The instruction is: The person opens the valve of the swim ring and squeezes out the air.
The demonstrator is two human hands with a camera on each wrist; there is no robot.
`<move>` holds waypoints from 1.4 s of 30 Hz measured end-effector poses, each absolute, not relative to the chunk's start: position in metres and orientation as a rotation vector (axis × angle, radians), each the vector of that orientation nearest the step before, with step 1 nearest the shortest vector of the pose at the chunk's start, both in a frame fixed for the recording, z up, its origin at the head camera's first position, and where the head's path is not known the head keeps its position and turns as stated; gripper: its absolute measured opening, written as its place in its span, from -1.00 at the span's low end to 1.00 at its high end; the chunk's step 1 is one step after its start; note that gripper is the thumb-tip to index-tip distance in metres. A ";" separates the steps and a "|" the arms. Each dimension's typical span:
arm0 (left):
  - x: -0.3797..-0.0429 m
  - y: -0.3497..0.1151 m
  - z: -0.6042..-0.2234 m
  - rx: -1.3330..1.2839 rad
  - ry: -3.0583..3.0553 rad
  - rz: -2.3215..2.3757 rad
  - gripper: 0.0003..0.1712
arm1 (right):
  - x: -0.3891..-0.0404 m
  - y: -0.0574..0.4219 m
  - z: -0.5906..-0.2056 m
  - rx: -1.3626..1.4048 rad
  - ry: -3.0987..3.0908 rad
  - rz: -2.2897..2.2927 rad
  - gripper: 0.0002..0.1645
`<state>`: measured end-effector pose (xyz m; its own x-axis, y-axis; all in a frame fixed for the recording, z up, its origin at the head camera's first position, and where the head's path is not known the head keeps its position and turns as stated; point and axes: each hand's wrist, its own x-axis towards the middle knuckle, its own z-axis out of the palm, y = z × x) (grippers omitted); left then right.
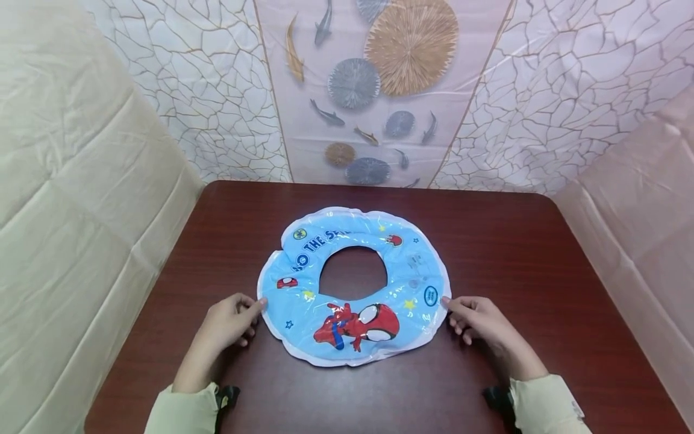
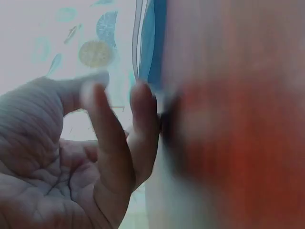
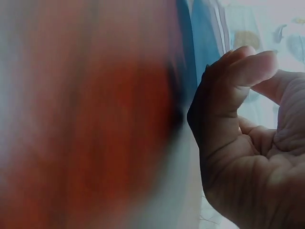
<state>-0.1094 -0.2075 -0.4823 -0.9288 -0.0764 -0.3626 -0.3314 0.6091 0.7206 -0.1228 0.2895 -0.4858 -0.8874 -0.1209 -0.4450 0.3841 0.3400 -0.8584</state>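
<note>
A light-blue swim ring (image 1: 412, 265) with a white rim lies on the table, looking flat and slack with a wrinkled outer edge. A red-and-blue cartoon figure is printed on its near side, with lettering at the far left. My left hand (image 1: 231, 322) pinches the ring's left edge, thumb on top. On the opposite edge my right hand (image 1: 479, 319) pinches the rim, its other fingers curled below. Both wrist views show the ring edge-on as a narrow blue strip beyond the curled fingers.
The dark red-brown table (image 1: 515, 253) has rounded far corners. Behind it hangs a patterned backdrop (image 1: 211, 90) with fish and round motifs. Pale quilted cloth walls (image 1: 81, 181) stand on both sides. Each sleeve has a black band at the wrist.
</note>
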 end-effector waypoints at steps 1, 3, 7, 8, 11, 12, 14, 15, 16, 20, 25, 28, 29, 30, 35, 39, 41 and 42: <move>-0.114 -0.208 -0.483 -0.330 2.571 1.233 -0.48 | -0.125 0.291 -0.485 0.232 2.204 -1.558 -0.44; -0.121 -0.209 -0.484 -0.308 2.603 1.240 -0.56 | -0.128 0.293 -0.484 0.217 2.225 -1.536 -0.45; -0.130 -0.210 -0.486 -0.269 2.645 1.210 -0.72 | -0.132 0.291 -0.487 0.143 2.209 -1.528 -0.49; -0.131 -0.210 -0.486 -0.265 2.655 1.193 -0.73 | -0.133 0.291 -0.488 0.135 2.209 -1.529 -0.50; -0.133 -0.210 -0.486 -0.259 2.653 1.151 -0.73 | -0.133 0.292 -0.489 0.125 2.230 -1.522 -0.52; -0.134 -0.210 -0.486 -0.260 2.644 1.145 -0.73 | -0.133 0.292 -0.490 0.128 2.237 -1.518 -0.52; -0.135 -0.210 -0.487 -0.271 2.626 1.137 -0.73 | -0.133 0.293 -0.490 0.135 2.242 -1.505 -0.54; -0.135 -0.210 -0.487 -0.274 2.619 1.136 -0.73 | -0.133 0.294 -0.490 0.131 2.243 -1.496 -0.55; -0.135 -0.211 -0.488 -0.276 2.614 1.136 -0.74 | -0.134 0.294 -0.490 0.127 2.243 -1.489 -0.56; -0.137 -0.211 -0.489 -0.270 2.615 1.135 -0.74 | -0.137 0.294 -0.492 0.132 2.258 -1.458 -0.59; -0.140 -0.211 -0.489 -0.248 2.619 1.136 -0.74 | -0.141 0.294 -0.493 0.160 2.312 -1.427 -0.58; -0.141 -0.210 -0.489 -0.246 2.614 1.136 -0.74 | -0.144 0.295 -0.493 0.152 2.336 -1.397 -0.58; -0.142 -0.210 -0.490 -0.247 2.611 1.137 -0.74 | -0.145 0.295 -0.492 0.161 2.343 -1.385 -0.59; -0.142 -0.209 -0.490 -0.247 2.611 1.136 -0.74 | -0.147 0.295 -0.491 0.145 2.355 -1.364 -0.58; -0.147 -0.207 -0.489 -0.199 2.626 1.087 -0.71 | -0.155 0.298 -0.485 0.097 2.486 -1.165 -0.55; -0.153 -0.212 -0.483 -0.141 2.637 0.998 -0.64 | -0.165 0.306 -0.479 0.050 2.632 -0.959 -0.37; -0.158 -0.219 -0.478 -0.132 2.674 0.951 -0.57 | -0.173 0.312 -0.476 -0.009 2.752 -0.856 -0.22; -0.161 -0.222 -0.475 -0.127 2.703 0.932 -0.52 | -0.178 0.314 -0.474 -0.036 2.814 -0.808 -0.14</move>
